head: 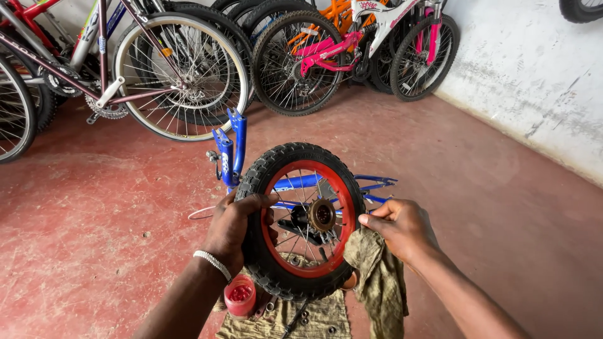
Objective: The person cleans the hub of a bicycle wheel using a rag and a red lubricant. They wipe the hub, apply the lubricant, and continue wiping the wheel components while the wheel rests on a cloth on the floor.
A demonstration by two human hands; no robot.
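Head view of a bicycle repair area, read from left to right. At far left, several full-size bicycles (125, 69) leaned in a row on the red floor (81, 226). The left hand (233, 226), a beaded bracelet (212, 263) at its wrist, was closed around the knobby tyre on the left side of a small wheel (303, 220), with the fingers curled over the tread and onto the red rim. The wheel was held upright, off the floor and clear of its frame, with its hub and rusty sprocket (321, 215) facing the camera; the tyre was seated on the rim all the way round, as far as could be seen. Behind the wheel lay a blue bicycle frame (231, 150), its fork ends standing empty, which suggested that refitting the wheel remained to be done. Below the wheel, a small red tub (239, 295) stood open on a spread olive cloth (326, 317), with a few small dark metal parts, probably nuts or washers, scattered on the cloth beside it; these loose parts appeared not yet returned to the axle. The right hand (402, 227) was pinched shut on a raised fold of the same cloth, just beside the right edge of the tyre, thumb pressed against forefinger. At far right, a pale plastered wall (534, 75) bounded the floor. Whether the hub had already been cleaned or greased could not be told.
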